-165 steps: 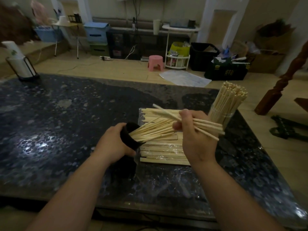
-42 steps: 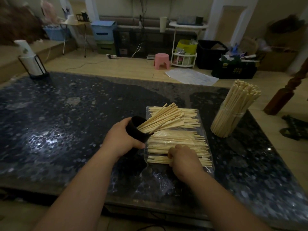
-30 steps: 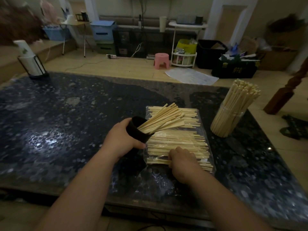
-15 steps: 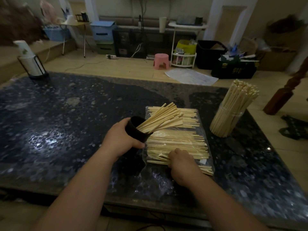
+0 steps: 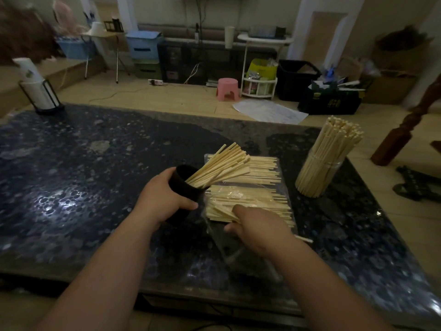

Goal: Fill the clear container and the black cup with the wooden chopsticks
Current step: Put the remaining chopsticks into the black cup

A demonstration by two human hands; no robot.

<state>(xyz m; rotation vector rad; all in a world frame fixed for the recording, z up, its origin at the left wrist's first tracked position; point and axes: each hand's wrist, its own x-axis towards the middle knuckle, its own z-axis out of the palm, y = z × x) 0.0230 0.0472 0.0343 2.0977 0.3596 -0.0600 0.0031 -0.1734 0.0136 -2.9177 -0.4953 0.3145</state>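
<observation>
Two hands split the work. The left hand [image 5: 164,199] gripped the black cup [image 5: 183,185] round its wall and held it tipped toward the right with its mouth facing the pile. That tilt probably let a bunch slide in lengthwise rather than drop from above. A fan of sticks already jutted from the mouth, up and to the right. The right hand [image 5: 257,225] lay on the near left end of the loose wooden chopsticks [image 5: 248,201], fingers curled over a small bunch with the thumb beneath. One stick tip poked out past its right side.

The pile rested on a crinkled plastic sheet [image 5: 226,247] just right of the cup, which kept the sticks together on the table [image 5: 83,175]. The clear container [image 5: 319,177] stood upright further right, packed tight and seemingly done; the cup looked roughly half filled.

That container sat close to the table's right edge, so a wide swing of the right arm seemed risky there. The most room for moving lay left of the cup, toward a paper-roll stand [image 5: 38,91] at the far left corner.
</observation>
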